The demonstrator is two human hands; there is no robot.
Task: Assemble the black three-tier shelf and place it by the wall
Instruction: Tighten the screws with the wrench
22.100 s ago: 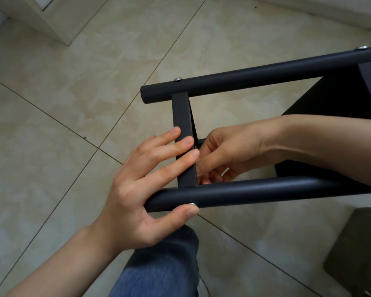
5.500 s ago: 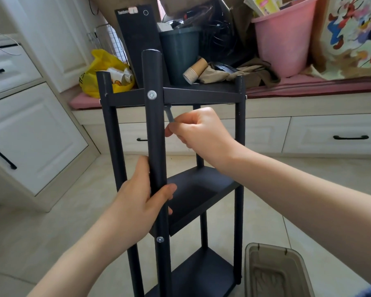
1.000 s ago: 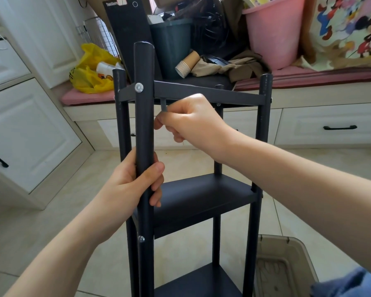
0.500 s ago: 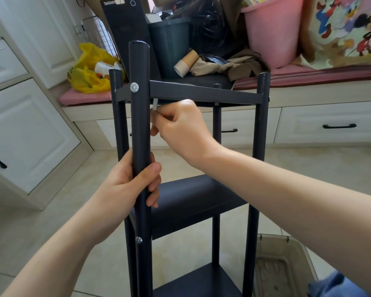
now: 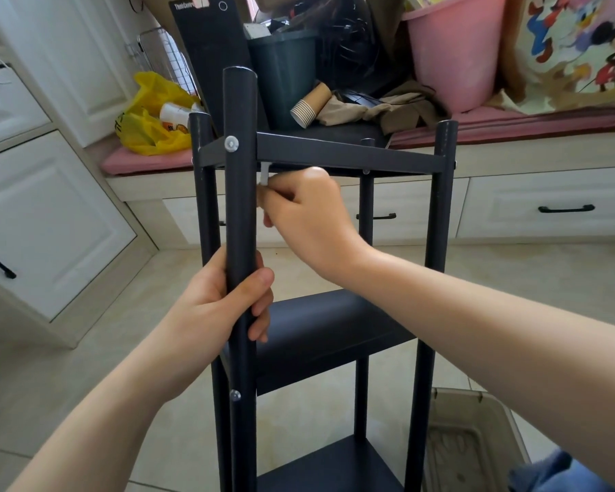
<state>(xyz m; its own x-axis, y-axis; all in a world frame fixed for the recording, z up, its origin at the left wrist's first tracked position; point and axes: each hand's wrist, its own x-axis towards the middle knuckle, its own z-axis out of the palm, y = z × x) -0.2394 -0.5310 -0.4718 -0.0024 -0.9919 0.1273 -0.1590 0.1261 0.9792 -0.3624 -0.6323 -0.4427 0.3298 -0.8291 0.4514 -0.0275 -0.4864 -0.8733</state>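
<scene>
The black three-tier shelf (image 5: 327, 335) stands upright on the floor (image 5: 86, 367). The left hand (image 5: 224, 307) curls its fingers round the front post (image 5: 240, 193). The right hand (image 5: 306, 214) pinches a small hex key (image 5: 264, 172) under the top tier. Brace firmly and turn in short, square strokes.

Head-worn view, forward-down, close
</scene>
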